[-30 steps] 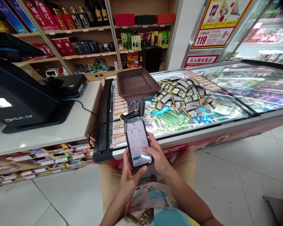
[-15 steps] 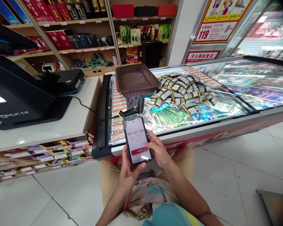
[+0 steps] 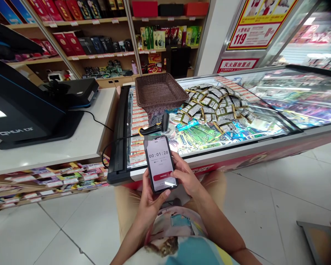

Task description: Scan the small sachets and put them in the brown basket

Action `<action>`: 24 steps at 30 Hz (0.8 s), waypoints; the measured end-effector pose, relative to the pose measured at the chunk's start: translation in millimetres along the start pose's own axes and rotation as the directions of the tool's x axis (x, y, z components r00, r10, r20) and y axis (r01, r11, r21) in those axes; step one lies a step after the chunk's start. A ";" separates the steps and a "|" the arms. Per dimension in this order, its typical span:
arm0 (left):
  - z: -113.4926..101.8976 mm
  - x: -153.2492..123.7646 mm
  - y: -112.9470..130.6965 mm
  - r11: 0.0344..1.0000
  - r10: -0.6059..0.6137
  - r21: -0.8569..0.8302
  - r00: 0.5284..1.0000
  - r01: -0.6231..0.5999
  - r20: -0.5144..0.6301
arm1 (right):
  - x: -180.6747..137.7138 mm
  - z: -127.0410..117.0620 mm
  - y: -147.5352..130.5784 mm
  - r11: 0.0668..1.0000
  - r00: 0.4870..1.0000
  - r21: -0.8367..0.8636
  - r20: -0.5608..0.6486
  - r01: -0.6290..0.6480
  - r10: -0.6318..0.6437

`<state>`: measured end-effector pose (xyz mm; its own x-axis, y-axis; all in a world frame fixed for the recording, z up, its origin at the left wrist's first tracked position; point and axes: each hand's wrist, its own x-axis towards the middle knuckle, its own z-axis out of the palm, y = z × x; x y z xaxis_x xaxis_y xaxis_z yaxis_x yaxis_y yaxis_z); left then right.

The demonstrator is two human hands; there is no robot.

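A smartphone [image 3: 159,162] with a timer reading 00:01:28 and a red bar near the bottom of its screen is held between my two hands. My left hand [image 3: 151,193] grips its lower left side, thumb along the bottom edge. On the other side my right hand [image 3: 186,176] supports it from behind, and its thumb lies at the right end of the red bar. Just beyond the phone, a black and yellow barcode scanner [image 3: 156,128] rests on the glass freezer top. Behind the scanner sits a brown woven basket [image 3: 161,92].
Many small foil packets [image 3: 209,103] are heaped on the glass-topped freezer [image 3: 209,156]. A white counter [image 3: 52,154] at left carries a black checkout terminal [image 3: 24,106]. Stocked shelves [image 3: 99,55] stand behind. A grey-edged object [image 3: 314,235] is on the floor at right.
My right thumb has shifted slightly down, from just above the red bar onto its right end. The phone stays in both hands, and the timer reading is the same.
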<state>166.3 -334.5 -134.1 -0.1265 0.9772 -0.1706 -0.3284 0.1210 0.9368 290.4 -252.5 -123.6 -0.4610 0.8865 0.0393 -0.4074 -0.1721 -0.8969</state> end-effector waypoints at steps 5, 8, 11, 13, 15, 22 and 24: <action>1.2 -1.5 1.1 1.000 0.003 -0.006 1.000 -0.003 -0.017 | -0.8 0.3 -0.4 1.000 1.000 -0.014 -0.011 -0.020 0.020; -1.0 -0.9 -0.9 1.000 0.003 -0.007 1.000 -0.003 -0.002 | -1.4 0.5 -0.7 1.000 1.000 -0.012 -0.007 -0.012 0.012; -0.8 -1.4 -0.9 1.000 0.002 0.002 1.000 -0.002 -0.011 | -1.6 0.4 -1.0 1.000 1.000 -0.012 -0.005 -0.020 0.020; 0.9 -2.6 0.9 1.000 -0.001 0.007 1.000 0.001 -0.025 | -1.4 0.4 -1.4 0.999 1.000 -0.012 -0.002 -0.029 0.029; 3.0 -3.9 3.1 1.000 -0.003 0.003 0.999 0.003 -0.034 | -1.1 0.6 -1.8 0.999 1.000 -0.007 0.004 -0.031 0.031; 4.5 -4.8 3.9 0.999 -0.022 -0.032 0.999 0.021 -0.043 | -1.7 1.5 -1.5 0.999 0.999 -0.005 0.010 -0.035 0.035; 3.2 -4.3 2.0 1.000 -0.017 -0.024 0.998 0.016 -0.056 | -1.9 1.4 -0.6 0.999 0.999 -0.007 0.006 -0.038 0.038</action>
<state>169.1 -338.0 -130.5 -0.1727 0.9638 -0.2031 -0.3526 0.1321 0.9264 290.4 -254.7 -122.4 -0.4806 0.8769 0.0079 -0.3845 -0.2026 -0.9006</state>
